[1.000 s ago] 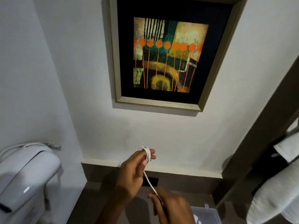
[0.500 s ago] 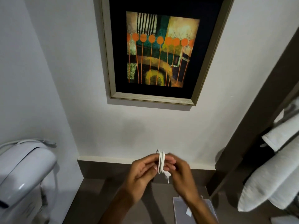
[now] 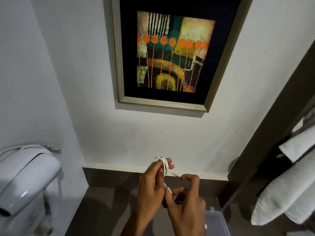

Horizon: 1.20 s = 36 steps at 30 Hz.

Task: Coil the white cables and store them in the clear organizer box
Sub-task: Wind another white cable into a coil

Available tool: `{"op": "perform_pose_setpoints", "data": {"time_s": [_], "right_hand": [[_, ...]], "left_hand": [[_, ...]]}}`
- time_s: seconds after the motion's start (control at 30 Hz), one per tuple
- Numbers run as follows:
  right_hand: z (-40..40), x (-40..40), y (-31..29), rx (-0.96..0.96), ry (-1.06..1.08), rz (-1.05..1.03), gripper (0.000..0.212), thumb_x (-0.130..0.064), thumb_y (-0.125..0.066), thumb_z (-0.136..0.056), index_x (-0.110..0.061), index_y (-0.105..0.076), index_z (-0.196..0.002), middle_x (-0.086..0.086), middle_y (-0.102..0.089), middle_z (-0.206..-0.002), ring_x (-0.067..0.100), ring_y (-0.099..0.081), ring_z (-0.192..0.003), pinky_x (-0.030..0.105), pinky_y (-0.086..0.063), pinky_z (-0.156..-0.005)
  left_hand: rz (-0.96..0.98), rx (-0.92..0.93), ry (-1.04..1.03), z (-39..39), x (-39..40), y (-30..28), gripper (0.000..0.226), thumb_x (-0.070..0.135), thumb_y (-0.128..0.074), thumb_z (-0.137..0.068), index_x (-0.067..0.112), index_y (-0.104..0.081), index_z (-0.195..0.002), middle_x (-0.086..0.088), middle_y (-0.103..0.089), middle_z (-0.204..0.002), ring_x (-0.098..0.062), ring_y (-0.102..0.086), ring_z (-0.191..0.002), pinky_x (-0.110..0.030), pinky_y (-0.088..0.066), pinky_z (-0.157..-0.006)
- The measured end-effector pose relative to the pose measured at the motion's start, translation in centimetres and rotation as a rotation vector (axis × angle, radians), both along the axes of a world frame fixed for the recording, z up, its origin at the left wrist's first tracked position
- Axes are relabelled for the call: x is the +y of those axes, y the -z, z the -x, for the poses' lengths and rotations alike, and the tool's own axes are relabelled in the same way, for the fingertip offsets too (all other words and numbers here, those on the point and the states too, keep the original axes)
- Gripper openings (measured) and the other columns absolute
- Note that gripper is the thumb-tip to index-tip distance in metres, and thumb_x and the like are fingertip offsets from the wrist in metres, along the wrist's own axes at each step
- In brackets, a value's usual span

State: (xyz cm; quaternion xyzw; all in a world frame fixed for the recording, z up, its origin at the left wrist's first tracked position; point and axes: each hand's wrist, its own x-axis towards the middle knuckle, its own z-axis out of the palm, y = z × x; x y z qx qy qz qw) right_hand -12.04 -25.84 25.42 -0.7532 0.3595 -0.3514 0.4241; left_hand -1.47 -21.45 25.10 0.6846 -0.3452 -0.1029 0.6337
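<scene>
A thin white cable [image 3: 165,165] is looped into a small coil around the fingers of my left hand [image 3: 151,186], which holds it up in front of the wall. My right hand [image 3: 185,203] sits just to the right and pinches the cable's free end between thumb and fingertips, pulling it out sideways from the coil. A short stretch with a plug hangs between the two hands. The clear organizer box [image 3: 216,222] lies on the dark counter below my right hand, partly hidden by my wrist.
A white wall-mounted hair dryer [image 3: 25,181] hangs at the left. A framed painting [image 3: 170,51] is on the wall above. Rolled white towels [image 3: 286,188] sit on a dark shelf at the right. The dark counter [image 3: 102,210] runs beneath my hands.
The hands have parted a little. My right hand now draws the cable's end out to the right of the coil, where half a second ago both hands pinched the coil together.
</scene>
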Motion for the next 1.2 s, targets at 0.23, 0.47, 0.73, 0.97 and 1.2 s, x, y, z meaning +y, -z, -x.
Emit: {"op": "perform_pose_setpoints", "data": {"time_s": [0.23, 0.47, 0.73, 0.97, 1.2], "right_hand": [[1.0, -0.3, -0.9, 0.028, -0.031, 0.435, 0.045, -0.032, -0.087, -0.084, -0.037, -0.045, -0.101, -0.012, -0.075, -0.064, 0.002, -0.071, -0.052, 0.02, -0.059, -0.052], [2.2, -4.2, -3.0, 0.157, -0.409, 0.706, 0.05, 0.007, -0.086, -0.081, -0.025, -0.074, -0.117, -0.009, -0.076, -0.098, -0.008, -0.064, -0.084, -0.001, -0.049, -0.085], [1.5, -7.9, -5.2, 0.126, -0.515, 0.55, 0.018, -0.051, -0.076, -0.09, -0.039, -0.075, -0.103, -0.017, -0.054, -0.139, 0.01, -0.056, -0.129, 0.019, -0.048, -0.101], [0.2, -7.6, -2.9, -0.046, -0.596, 0.024, 0.018, -0.034, -0.077, -0.095, -0.022, -0.076, -0.109, 0.003, -0.08, -0.102, 0.021, -0.079, -0.095, 0.03, -0.064, -0.075], [-0.6, -7.0, -0.9, -0.154, -0.472, -0.163, 0.02, -0.038, -0.078, -0.09, -0.024, -0.082, -0.104, 0.0, -0.084, -0.1, 0.017, -0.081, -0.096, 0.032, -0.063, -0.083]], "left_hand": [[0.014, 0.074, 0.039, 0.3, 0.3, -0.8, 0.042, 0.002, -0.043, -0.108, 0.03, -0.071, -0.121, 0.015, -0.077, -0.12, -0.003, -0.072, -0.118, -0.026, -0.062, -0.098], [-0.139, 0.139, 0.253, -0.7, 1.3, -1.2, 0.065, -0.009, -0.044, -0.103, 0.047, -0.078, -0.108, 0.028, -0.079, -0.108, 0.011, -0.069, -0.112, -0.012, -0.053, -0.099], [-0.191, 0.374, 0.423, -1.6, 2.1, -1.9, 0.053, -0.003, -0.045, -0.103, 0.029, -0.084, -0.089, 0.008, -0.084, -0.095, -0.008, -0.078, -0.098, -0.02, -0.059, -0.09], [-0.06, 0.637, 0.282, -1.0, 1.9, -1.0, 0.023, 0.004, -0.053, -0.104, -0.004, -0.073, -0.113, -0.028, -0.075, -0.121, -0.033, -0.075, -0.114, -0.052, -0.052, -0.114], [0.131, 0.771, 0.274, -0.1, 1.4, -0.4, 0.026, 0.008, -0.066, -0.095, -0.009, -0.074, -0.113, -0.037, -0.069, -0.125, -0.047, -0.062, -0.13, -0.054, -0.045, -0.117]]}}
